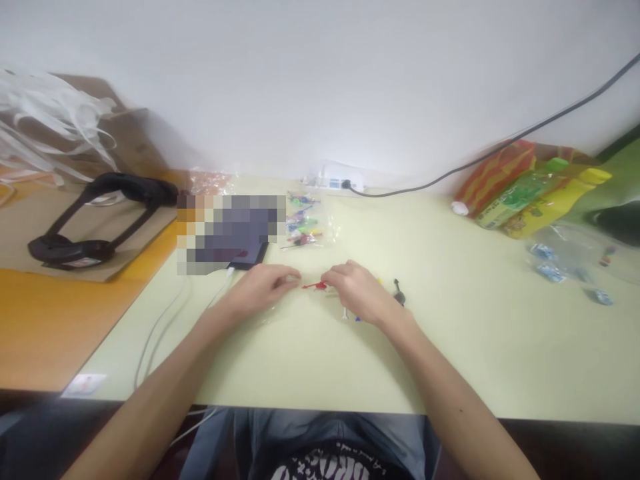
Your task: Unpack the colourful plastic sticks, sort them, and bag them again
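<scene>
My right hand [354, 291] has its fingers closed on a small red plastic piece [316, 286] with a pointed end that sticks out to the left. Just left of that tip is my left hand [265, 288], thumb and fingers drawn together; what they pinch, if anything, is hidden. A faint sheen of clear plastic [267, 316] shows under the left hand. Beneath and beside my right hand lie a small white piece [345, 313], a blue piece [358, 319] and a black piece [398, 292], partly covered by the hand.
Behind my hands lie a clear bag of coloured pieces [305, 220] and a blurred-out tablet [235, 230] with a white cable [165, 320]. A black headset strap [105, 220] sits left. Bottles [525, 193] and small blue-white packets [550, 270] are right; a black cord [425, 190] crosses behind.
</scene>
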Available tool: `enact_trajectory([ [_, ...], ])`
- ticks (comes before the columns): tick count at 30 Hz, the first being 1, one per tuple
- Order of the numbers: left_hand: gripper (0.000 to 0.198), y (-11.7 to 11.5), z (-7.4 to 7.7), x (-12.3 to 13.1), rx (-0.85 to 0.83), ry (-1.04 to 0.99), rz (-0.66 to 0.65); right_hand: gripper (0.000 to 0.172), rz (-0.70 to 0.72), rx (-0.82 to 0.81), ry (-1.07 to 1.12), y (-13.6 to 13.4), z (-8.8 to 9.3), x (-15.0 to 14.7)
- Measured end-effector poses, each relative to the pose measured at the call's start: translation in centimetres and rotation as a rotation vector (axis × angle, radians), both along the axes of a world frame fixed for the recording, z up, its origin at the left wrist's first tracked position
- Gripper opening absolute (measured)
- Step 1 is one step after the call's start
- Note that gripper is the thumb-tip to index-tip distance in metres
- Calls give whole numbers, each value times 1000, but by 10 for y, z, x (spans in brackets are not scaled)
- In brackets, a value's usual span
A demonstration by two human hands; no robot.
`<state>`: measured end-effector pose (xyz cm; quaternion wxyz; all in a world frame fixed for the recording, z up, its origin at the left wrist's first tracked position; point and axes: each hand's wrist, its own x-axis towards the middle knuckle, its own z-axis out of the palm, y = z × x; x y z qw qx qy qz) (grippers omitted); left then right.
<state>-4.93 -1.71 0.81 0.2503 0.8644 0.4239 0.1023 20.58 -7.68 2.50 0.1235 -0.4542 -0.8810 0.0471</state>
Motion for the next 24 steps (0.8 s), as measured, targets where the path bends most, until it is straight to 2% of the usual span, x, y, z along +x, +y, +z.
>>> enact_trajectory([
  [7,31,-5,8,1,8,28,-38,37,-28,-51,-34,-1,-1,-4],
  [14,27,-8,16,-1,31,182,-116,39,-15,-67,-60,-4,-1,-8],
  [20,24,-8,14,-1,100,292,-126,43,-66,-61,-64,-8,-5,-12],
  [24,21,-8,10,-2,97,294,-115,36,-68,-45,-96,-8,-6,-13],
])
